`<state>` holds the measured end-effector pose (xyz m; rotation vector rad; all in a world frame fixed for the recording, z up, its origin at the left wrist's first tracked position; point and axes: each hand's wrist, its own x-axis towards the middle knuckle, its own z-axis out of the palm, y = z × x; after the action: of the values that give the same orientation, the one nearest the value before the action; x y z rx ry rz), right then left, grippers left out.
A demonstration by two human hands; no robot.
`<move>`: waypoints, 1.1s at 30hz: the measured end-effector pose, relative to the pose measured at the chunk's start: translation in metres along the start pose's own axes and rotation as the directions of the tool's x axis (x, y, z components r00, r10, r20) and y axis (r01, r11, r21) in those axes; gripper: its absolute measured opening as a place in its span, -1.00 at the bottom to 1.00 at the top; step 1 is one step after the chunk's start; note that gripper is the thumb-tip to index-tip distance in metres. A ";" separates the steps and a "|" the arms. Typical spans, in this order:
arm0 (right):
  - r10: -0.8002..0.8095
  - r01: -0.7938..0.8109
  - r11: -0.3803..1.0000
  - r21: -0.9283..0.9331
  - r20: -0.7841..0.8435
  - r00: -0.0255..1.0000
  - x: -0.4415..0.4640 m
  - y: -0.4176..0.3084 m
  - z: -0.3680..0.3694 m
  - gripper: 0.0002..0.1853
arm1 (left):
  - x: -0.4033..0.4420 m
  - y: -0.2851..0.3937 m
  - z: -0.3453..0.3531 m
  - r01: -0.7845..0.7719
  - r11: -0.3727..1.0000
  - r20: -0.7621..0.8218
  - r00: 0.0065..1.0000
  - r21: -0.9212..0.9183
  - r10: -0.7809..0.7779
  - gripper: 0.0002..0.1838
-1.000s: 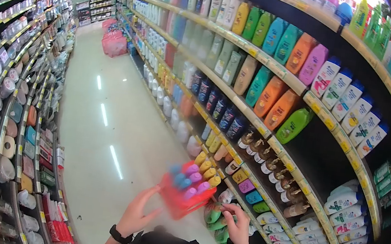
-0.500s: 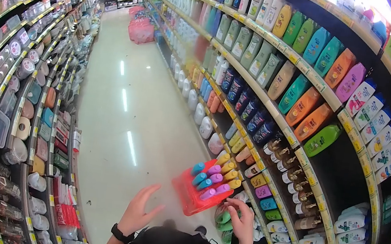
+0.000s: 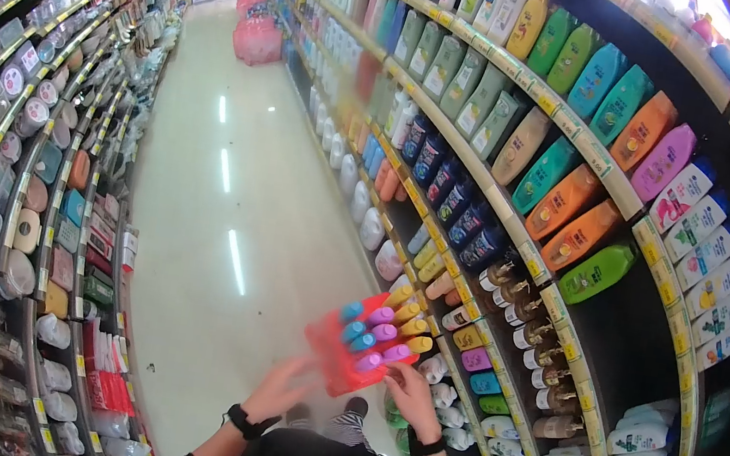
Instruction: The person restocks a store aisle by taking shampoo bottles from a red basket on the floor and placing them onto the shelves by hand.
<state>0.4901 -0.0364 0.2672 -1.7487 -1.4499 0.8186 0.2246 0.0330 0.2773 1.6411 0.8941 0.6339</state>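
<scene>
A red basket (image 3: pixel 330 344) stands low in front of me, beside the lower shelves on the right. Blue-, purple- and yellow-capped bottles (image 3: pixel 384 331) stand upright in it in rows. My left hand (image 3: pixel 282 387) is at the basket's near left side, its fingers blurred by motion; whether it touches the basket is unclear. At the near right corner, my right hand (image 3: pixel 409 397) has its fingers bent against the basket's rim. Both wrists carry black bands.
Shelves of shampoo bottles (image 3: pixel 574 201) rise on the right, with a green bottle (image 3: pixel 597 274) leaning there. Packed shelves of boxes and containers (image 3: pixel 24 227) line the left. Between them runs a pale floor (image 3: pixel 187 296), with pink bundles (image 3: pixel 257 41) farther down the aisle.
Both hands have come closer to the basket, and my right hand now meets its near right corner. The view has shifted, and my feet now show below the basket.
</scene>
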 end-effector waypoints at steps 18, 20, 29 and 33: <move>0.335 -0.321 0.942 -0.102 0.364 0.869 0.057 0.159 0.060 -0.28 | 0.100 -0.195 0.173 0.454 0.840 0.110 0.857 0.297 -0.503 -0.27; 0.327 -0.297 0.945 -0.138 0.349 0.878 0.055 0.170 0.071 -0.24 | 0.101 -0.205 0.184 0.451 0.848 0.055 0.874 0.278 -0.483 -0.25; 0.275 -0.174 0.935 -0.311 0.319 0.907 0.050 0.203 0.094 -0.35 | 0.106 -0.223 0.195 0.475 0.831 -0.001 0.868 0.290 -0.496 -0.19; 0.318 -0.149 0.903 -0.403 0.394 0.862 0.050 0.207 0.094 -0.38 | 0.105 -0.224 0.197 0.513 0.778 0.053 0.822 0.363 -0.567 -0.20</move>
<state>0.5319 0.0007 0.0409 -2.1454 -1.7987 1.2181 0.3883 0.0321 0.0067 1.5837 1.3388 -0.0628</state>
